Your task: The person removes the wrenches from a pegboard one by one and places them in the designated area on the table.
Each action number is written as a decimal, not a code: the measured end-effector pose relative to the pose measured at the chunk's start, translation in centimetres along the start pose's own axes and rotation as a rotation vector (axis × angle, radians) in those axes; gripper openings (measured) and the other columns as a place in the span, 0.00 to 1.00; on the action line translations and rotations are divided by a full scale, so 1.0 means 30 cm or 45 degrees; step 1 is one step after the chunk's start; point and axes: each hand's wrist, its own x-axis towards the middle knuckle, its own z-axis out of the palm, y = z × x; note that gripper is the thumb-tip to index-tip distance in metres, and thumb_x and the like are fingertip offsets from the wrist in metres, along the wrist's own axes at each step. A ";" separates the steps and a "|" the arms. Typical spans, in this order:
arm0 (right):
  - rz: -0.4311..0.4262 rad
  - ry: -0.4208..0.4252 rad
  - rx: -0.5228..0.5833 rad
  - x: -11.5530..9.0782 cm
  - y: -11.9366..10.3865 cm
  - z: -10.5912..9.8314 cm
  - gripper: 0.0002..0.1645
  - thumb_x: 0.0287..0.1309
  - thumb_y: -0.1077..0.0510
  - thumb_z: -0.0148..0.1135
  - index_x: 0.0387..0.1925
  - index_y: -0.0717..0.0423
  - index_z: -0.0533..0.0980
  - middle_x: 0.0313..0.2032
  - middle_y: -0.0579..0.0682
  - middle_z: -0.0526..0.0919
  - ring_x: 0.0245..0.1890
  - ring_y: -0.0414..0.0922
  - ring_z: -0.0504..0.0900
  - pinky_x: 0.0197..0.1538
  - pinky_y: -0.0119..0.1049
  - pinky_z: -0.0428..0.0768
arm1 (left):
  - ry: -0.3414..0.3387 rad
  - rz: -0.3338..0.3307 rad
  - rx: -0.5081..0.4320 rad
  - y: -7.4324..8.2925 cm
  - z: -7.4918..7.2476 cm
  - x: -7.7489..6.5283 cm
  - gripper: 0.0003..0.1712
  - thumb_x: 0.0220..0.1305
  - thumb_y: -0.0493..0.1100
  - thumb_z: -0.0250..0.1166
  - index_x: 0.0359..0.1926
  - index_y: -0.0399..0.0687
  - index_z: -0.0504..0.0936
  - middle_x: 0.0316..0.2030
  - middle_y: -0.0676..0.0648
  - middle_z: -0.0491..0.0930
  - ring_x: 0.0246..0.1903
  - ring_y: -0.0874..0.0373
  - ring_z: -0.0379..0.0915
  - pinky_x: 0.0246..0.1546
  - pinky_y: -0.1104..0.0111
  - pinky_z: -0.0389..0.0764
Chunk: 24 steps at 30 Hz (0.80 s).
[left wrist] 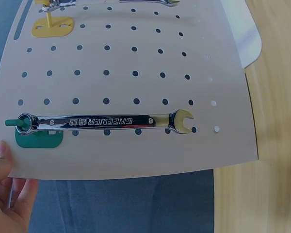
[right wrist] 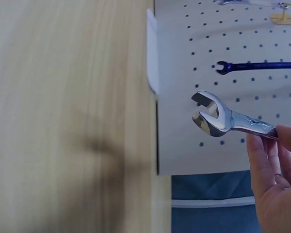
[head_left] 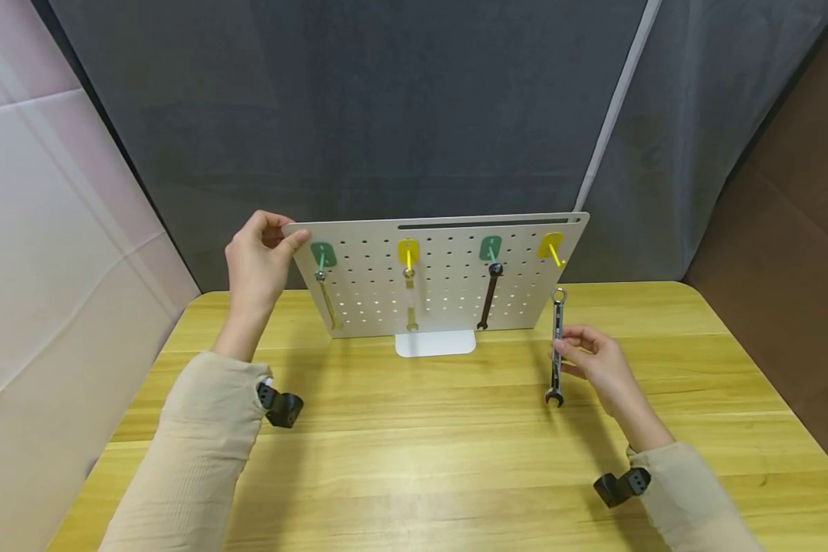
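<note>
A white pegboard [head_left: 448, 299] stands on the table, and my left hand [head_left: 257, 257] pinches its upper left corner between thumb and fingers. In my right hand [head_left: 593, 360] a chrome combination wrench [head_left: 557, 349] is pinched mid-shaft, ring end up and open end down, just right of the board. The rightmost yellow hook [head_left: 552, 249] carries nothing. Chrome wrenches hang by their ring ends from the left green hook [head_left: 323, 254] and the other yellow hook [head_left: 409, 251]. A dark wrench [head_left: 488, 299] hangs from the second green hook [head_left: 491, 249].
The board's white foot plate [head_left: 435, 344] juts forward over the wooden table [head_left: 414, 460]. Behind stands a dark grey fabric wall [head_left: 386, 115]; a white panel [head_left: 62, 230] rises at left and a brown one [head_left: 786, 245] at right. Each wrist wears a small black camera [head_left: 280, 405].
</note>
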 end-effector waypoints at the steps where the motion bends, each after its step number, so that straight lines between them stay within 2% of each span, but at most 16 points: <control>1: 0.013 -0.002 -0.012 0.003 0.006 -0.001 0.16 0.66 0.60 0.56 0.50 0.65 0.70 0.30 0.31 0.76 0.33 0.28 0.79 0.43 0.28 0.81 | -0.001 0.000 0.002 0.000 0.000 0.000 0.17 0.61 0.44 0.65 0.45 0.36 0.77 0.40 0.40 0.81 0.35 0.62 0.69 0.37 0.79 0.67; 14: 0.105 -0.050 -0.108 0.037 0.089 -0.015 0.26 0.65 0.64 0.54 0.60 0.75 0.63 0.33 0.36 0.76 0.33 0.29 0.77 0.43 0.28 0.81 | -0.007 -0.008 0.001 -0.001 -0.002 -0.003 0.18 0.62 0.46 0.64 0.46 0.36 0.77 0.42 0.39 0.81 0.38 0.59 0.71 0.39 0.77 0.68; 24: 0.123 -0.082 -0.082 0.046 0.144 -0.016 0.33 0.57 0.72 0.57 0.63 0.77 0.59 0.32 0.39 0.77 0.29 0.30 0.78 0.38 0.27 0.81 | -0.001 -0.001 -0.013 -0.002 -0.001 -0.002 0.17 0.61 0.45 0.65 0.45 0.36 0.77 0.41 0.40 0.81 0.37 0.60 0.70 0.39 0.77 0.68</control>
